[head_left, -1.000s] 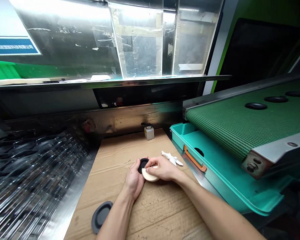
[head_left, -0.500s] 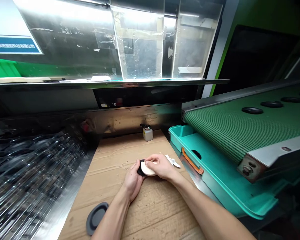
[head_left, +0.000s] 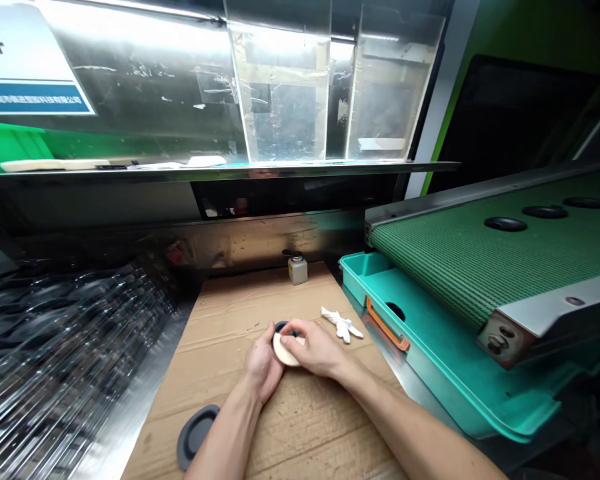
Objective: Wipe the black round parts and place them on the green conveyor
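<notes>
Left hand (head_left: 263, 363): fingers curled around the edge of a black rubber disc (head_left: 281, 326)
Right hand (head_left: 313, 348): fingers pressed together on a cream round pad (head_left: 284, 351) against that disc
Cardboard sheet (head_left: 220, 320): carries both hands, a white cloth (head_left: 341, 324), a small bottle (head_left: 297, 271), a grey rubber disc (head_left: 195, 437)

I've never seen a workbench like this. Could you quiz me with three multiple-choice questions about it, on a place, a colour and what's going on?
1. Where does the small bottle stand?
A. On the green belt
B. On the cardboard sheet
C. On the person's wrist

2. What colour is the tray?
A. Teal
B. Red
C. White

3. What is the right hand doing?
A. Lying empty
B. Holding a cream pad against a black disc
C. Gripping the bottle

1 B: it stands near the sheet's far edge.
2 A: its walls show teal.
3 B: the pad sits on the disc, which the left hand holds.
</notes>
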Action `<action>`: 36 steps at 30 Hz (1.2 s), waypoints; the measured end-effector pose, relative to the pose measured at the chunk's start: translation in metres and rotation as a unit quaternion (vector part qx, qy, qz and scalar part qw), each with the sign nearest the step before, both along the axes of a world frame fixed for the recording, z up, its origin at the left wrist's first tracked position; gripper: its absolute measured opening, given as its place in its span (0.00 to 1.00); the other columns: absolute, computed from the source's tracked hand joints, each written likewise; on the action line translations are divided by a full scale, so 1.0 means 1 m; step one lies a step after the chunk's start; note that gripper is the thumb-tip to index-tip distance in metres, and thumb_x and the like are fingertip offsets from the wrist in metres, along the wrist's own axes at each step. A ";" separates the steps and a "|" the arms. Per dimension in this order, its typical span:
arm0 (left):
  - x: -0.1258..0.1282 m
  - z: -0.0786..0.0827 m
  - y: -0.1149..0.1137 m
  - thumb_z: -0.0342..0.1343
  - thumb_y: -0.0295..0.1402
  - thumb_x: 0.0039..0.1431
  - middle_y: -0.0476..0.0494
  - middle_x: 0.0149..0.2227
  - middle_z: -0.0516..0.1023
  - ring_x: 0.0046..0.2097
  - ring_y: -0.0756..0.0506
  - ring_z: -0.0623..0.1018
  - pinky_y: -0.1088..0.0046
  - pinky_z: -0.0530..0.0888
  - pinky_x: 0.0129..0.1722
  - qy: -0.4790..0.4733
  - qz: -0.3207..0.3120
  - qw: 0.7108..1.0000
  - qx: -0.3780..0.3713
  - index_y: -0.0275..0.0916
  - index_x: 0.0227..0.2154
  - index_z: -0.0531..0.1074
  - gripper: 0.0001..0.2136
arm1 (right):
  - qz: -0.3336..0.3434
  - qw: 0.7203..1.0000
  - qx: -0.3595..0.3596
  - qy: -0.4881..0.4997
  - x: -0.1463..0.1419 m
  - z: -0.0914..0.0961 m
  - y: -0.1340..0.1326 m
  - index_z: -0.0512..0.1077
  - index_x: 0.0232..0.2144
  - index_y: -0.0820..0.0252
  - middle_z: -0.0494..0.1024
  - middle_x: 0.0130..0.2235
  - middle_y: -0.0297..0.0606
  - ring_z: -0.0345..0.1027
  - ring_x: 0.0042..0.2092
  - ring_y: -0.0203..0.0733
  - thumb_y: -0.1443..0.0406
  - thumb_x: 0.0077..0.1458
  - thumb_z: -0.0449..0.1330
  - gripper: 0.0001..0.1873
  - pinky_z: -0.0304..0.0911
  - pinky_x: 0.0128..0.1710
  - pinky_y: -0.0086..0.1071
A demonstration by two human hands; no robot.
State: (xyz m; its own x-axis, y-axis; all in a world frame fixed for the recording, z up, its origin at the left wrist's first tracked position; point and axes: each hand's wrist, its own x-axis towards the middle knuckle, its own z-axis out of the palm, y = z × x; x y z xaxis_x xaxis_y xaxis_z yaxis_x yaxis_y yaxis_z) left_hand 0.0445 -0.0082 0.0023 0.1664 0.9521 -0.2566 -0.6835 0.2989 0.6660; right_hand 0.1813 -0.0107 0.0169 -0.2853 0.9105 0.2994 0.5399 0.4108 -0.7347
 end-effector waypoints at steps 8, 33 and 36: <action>0.001 0.005 -0.003 0.45 0.30 0.65 0.33 0.42 0.79 0.46 0.42 0.78 0.62 0.74 0.50 -0.026 0.012 0.999 -0.017 0.30 0.39 0.74 0.13 | -0.164 0.959 0.097 -0.212 -0.021 0.000 -0.007 0.70 0.44 0.49 0.79 0.34 0.35 0.71 0.33 0.39 0.54 0.64 0.43 0.18 0.52 0.31 0.28; -0.001 0.003 -0.001 0.48 0.41 0.64 0.35 0.46 0.77 0.49 0.41 0.76 0.62 0.73 0.50 -0.036 -0.053 0.997 0.036 0.34 0.46 0.72 0.17 | -0.096 0.989 0.082 -0.083 -0.016 0.001 -0.007 0.63 0.55 0.49 0.77 0.46 0.37 0.72 0.42 0.42 0.53 0.62 0.47 0.21 0.60 0.39 0.30; -0.001 0.001 0.000 0.50 0.39 0.63 0.35 0.47 0.77 0.50 0.40 0.76 0.60 0.72 0.51 -0.026 -0.056 0.998 0.032 0.34 0.46 0.72 0.15 | -0.176 0.967 0.068 -0.170 -0.016 0.003 -0.002 0.65 0.55 0.46 0.78 0.43 0.40 0.73 0.41 0.46 0.51 0.62 0.46 0.22 0.60 0.39 0.34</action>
State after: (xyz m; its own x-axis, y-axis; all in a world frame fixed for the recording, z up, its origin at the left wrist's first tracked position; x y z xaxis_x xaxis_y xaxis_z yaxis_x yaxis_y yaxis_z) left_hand 0.0432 -0.0086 0.0030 0.2845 0.9408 -0.1841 -0.6817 0.3336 0.6512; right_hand 0.1651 -0.0127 0.0196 -0.0678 0.9281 0.3662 0.8652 0.2375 -0.4417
